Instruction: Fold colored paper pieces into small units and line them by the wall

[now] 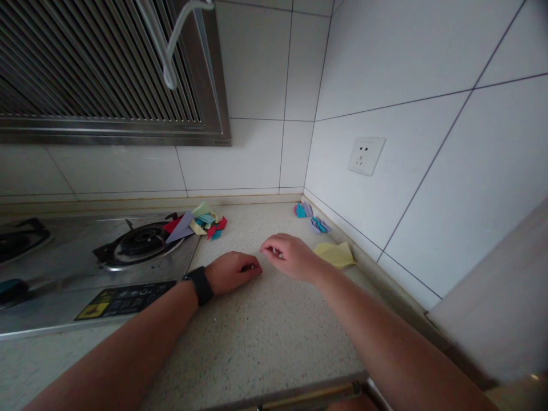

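My left hand (233, 272), with a dark band on the wrist, rests low over the speckled countertop (257, 337). Its fingers are curled and the thumb meets them; a tiny reddish spot shows at the tips. Close by on the right, my right hand (291, 257) is closed in a similar pinch, its fingertips pointing left. Whatever either hand may hold is too small or hidden to make out. Behind my right wrist lies a sheet of yellow paper (336, 254), partly covered by the forearm.
Colored folded papers (209, 221) are heaped at the stove's right edge, some over the burner (148, 242). Smaller blue, purple and pink folded papers (319, 224) lie near the back corner. A range hood (222, 128) overhangs the stove; a wall socket (367, 155) is at right.
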Available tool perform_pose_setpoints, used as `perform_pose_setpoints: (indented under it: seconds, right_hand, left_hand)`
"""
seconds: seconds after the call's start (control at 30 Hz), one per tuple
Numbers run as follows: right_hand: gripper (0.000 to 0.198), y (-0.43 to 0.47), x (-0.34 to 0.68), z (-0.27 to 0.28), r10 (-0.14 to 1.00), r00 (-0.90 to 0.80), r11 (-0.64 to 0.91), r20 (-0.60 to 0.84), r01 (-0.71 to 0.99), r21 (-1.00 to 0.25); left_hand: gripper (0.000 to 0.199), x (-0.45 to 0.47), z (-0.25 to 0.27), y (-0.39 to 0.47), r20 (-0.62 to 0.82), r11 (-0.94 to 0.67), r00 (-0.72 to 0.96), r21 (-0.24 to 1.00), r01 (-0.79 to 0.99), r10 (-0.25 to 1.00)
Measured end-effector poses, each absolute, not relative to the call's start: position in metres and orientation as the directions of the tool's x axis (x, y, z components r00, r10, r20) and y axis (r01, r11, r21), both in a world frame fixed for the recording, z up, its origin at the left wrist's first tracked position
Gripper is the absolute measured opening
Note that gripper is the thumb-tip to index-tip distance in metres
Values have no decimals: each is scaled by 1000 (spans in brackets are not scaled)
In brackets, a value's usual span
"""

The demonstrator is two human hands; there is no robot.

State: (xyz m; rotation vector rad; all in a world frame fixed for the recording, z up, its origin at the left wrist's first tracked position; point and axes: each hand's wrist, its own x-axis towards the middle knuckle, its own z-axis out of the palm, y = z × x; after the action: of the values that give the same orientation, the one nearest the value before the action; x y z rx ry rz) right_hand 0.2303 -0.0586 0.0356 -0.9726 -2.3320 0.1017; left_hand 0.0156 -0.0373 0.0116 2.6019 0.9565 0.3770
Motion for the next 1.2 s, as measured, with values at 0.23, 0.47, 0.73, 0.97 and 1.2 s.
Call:
perform_pose_setpoints:
  seconds: [0.23,0.47,0.73,0.97,1.2]
  right_hand:
    - [44,-63,223,22,718,-665,668,204,576,-472]
    - [38,-57,225,18,721,-671,656,172,581,-481]
    - [28,-54,228,16,729,-671,628,135,576,-523]
    - [27,-53,229,15,732,-667,627,135,585,-514]
    - [28,-54,229,15,733,-668,635,130,603,-483]
  left_hand:
    - [28,12,14,-31,202,-745,720,250,618,664]
    - [28,-1,22,-21,259,-663,629,69,745,733]
    - [34,-79,39,8,449,-30,53,-57,998,892]
    - [35,-101,21,23,375,58,-28,-70,996,927]
    - [48,-79,7,29,343,-193,224,-122,974,912]
